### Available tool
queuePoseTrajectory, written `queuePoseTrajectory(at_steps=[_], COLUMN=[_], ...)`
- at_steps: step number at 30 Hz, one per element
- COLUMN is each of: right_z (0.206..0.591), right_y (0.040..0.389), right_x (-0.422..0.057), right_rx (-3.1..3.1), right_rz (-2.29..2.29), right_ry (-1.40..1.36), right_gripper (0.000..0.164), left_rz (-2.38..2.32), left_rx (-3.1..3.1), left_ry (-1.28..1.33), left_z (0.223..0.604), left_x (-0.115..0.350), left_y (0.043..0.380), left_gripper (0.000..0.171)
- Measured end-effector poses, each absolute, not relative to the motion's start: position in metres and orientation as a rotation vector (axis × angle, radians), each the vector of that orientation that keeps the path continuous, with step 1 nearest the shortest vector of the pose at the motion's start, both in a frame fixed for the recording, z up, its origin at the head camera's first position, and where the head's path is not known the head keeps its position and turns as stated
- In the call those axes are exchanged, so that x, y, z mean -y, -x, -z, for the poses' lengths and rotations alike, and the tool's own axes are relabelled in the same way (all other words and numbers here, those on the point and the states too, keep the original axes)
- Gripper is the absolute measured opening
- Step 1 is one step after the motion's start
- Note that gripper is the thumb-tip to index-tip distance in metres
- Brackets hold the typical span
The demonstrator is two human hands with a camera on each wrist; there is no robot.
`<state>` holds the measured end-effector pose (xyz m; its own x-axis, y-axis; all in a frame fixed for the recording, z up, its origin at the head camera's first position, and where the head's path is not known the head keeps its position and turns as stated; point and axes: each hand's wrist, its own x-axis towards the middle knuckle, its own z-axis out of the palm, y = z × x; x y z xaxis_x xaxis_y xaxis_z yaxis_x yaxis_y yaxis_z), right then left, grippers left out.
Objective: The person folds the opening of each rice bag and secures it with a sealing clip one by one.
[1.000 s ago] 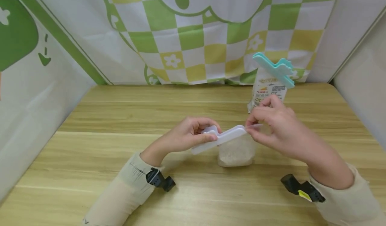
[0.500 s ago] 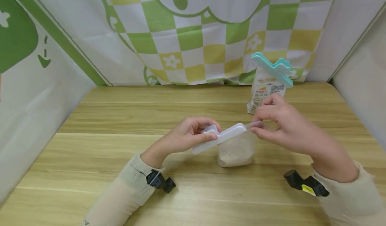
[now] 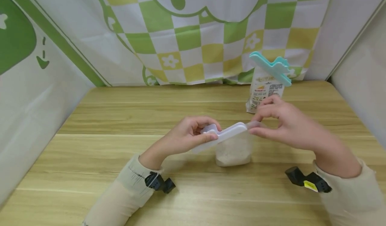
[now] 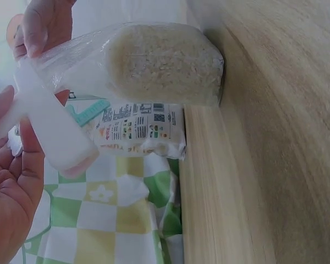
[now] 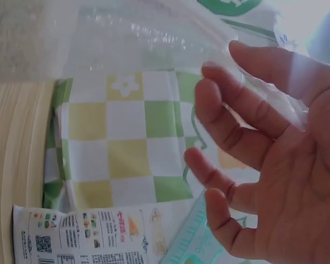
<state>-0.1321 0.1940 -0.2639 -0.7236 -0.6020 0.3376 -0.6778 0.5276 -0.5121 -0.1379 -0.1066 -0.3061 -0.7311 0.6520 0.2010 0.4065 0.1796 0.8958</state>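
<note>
A clear plastic bag of rice (image 4: pixel 165 63) stands on the wooden table, its top edge gathered upward. My left hand (image 3: pixel 190 135) pinches the handle of a white bag clip (image 3: pixel 232 132), thumb in front and fingers behind. The long bar of the clip lies slantwise across the upper part of the bag. With thumb and index finger, my right hand (image 3: pixel 283 125) pinches the bag's clear top corner, just beyond the clip's right end. In the right wrist view the other fingers are spread and loosely bent. Whether the clip's bars are pressed together on the plastic, I cannot tell.
Behind my right hand stands a white printed packet (image 3: pixel 265 88), its top held by a turquoise bag clip (image 3: pixel 271 68). A green, yellow and white checked cloth (image 3: pixel 211 51) hangs at the table's back edge. White panels flank the wooden table (image 3: pixel 120 118).
My right hand has shifted slightly right along the bag's top, and more clear plastic shows between clip and fingers. My left hand keeps its hold on the white clip.
</note>
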Motion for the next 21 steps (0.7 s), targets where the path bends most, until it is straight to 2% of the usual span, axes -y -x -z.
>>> queuePoseTrajectory(at_steps=[9, 21], right_z=[0.267, 0.267], right_y=[0.132, 0.124], right_x=[-0.195, -0.182], right_rx=[2.481, 2.440], right_rz=[-0.896, -0.966], right_ry=[-1.179, -1.171], right_gripper=[0.031, 0.025], left_rz=[-1.565, -1.585], left_rx=[-2.263, -2.296], left_ry=[-1.039, -1.094], left_z=[0.302, 0.298], left_x=[0.105, 0.105], left_y=[0.136, 0.128], left_gripper=[0.015, 0.016])
